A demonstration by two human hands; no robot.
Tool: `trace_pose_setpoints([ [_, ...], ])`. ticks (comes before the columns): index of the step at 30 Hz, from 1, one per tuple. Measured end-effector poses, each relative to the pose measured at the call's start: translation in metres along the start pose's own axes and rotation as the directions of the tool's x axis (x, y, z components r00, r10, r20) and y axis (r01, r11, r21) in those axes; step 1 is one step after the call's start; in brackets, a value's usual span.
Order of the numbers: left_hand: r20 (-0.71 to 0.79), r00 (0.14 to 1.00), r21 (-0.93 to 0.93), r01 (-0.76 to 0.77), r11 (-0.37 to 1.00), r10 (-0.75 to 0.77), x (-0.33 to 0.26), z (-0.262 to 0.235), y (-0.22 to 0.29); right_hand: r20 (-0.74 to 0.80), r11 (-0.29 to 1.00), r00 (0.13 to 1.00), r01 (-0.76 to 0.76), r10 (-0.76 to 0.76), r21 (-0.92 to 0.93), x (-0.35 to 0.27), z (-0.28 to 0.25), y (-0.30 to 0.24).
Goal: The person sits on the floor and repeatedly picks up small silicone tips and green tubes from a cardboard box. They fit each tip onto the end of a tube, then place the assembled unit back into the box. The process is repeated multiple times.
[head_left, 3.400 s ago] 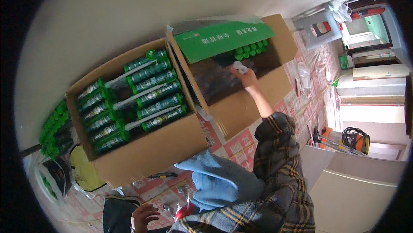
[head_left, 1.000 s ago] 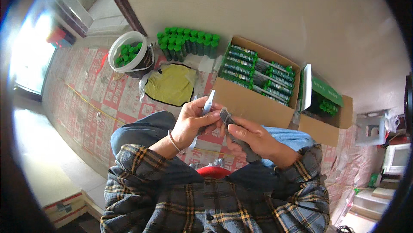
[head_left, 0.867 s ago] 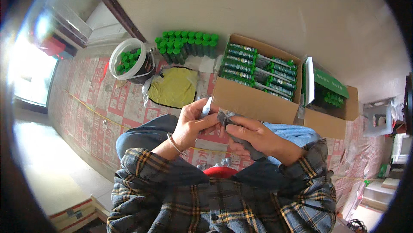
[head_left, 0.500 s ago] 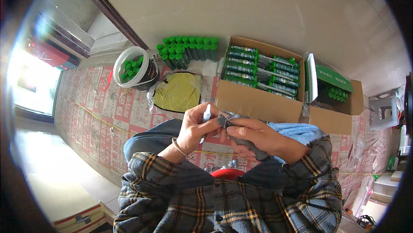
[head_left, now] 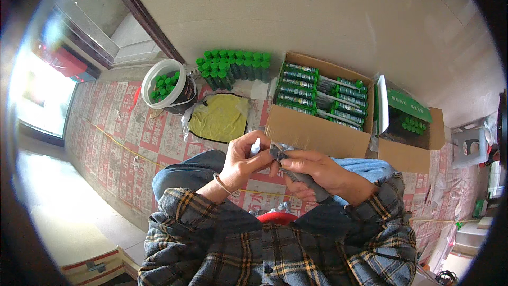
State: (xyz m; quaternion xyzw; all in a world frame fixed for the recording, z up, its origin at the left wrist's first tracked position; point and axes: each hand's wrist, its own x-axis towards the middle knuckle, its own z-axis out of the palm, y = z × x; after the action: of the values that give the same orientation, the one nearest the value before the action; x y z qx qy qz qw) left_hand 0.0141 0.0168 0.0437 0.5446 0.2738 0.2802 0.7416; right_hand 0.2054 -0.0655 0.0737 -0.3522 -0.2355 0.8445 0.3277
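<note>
My left hand (head_left: 241,162) is closed round a white tapered nozzle (head_left: 255,147), whose tip sticks up between thumb and forefinger. Close beside it, my right hand (head_left: 323,168) grips a long dark grey object (head_left: 306,179), its kind unclear. The thumb presses on it near its upper end, and the other fingers wrap below. That end meets the fingertips of my left hand, where the exact contact is hidden. Both hands are over my lap, in front of an open cardboard box (head_left: 317,130) holding green-and-dark cartridges (head_left: 296,91) and white nozzles.
Rows of green-capped cartridges (head_left: 238,66) stand against the wall. Left of them, a white-rimmed bucket (head_left: 186,82) holds green caps. A yellow cloth in clear plastic (head_left: 219,117) lies on the printed floor sheet. Another open box (head_left: 437,127) with green-topped items stands at the right.
The surroundings sit slightly lower in the picture. Both hands keep their hold close together, and the white nozzle and the grey object have shifted only slightly.
</note>
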Motion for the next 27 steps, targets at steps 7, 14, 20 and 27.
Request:
trace_pose_setpoints([
  [7, 0.098, 0.981, 0.168, -0.184, 0.968, 0.169, -0.003, -0.002, 0.004, -0.019, 0.997, 0.999, -0.048, 0.049, 0.067, -0.001, -0.003, -0.001],
  [14, -0.056, 0.975, 0.454, -0.167, 0.875, 0.215, -0.009, 0.006, 0.003, -0.033, 0.996, 0.997, -0.063, 0.066, 0.071, -0.001, -0.002, -0.003],
  [20, -0.074, 0.968, 0.373, -0.195, 0.907, 0.239, -0.008, 0.005, -0.004, -0.04, 0.995, 0.996, -0.083, 0.085, 0.06, 0.0, 0.002, -0.006],
  [27, -0.05, 0.997, 0.073, 0.065, 0.995, -0.061, -0.011, -0.003, -0.003, -0.025, 0.995, 0.995, -0.097, 0.097, 0.035, 0.005, 0.005, -0.005],
])
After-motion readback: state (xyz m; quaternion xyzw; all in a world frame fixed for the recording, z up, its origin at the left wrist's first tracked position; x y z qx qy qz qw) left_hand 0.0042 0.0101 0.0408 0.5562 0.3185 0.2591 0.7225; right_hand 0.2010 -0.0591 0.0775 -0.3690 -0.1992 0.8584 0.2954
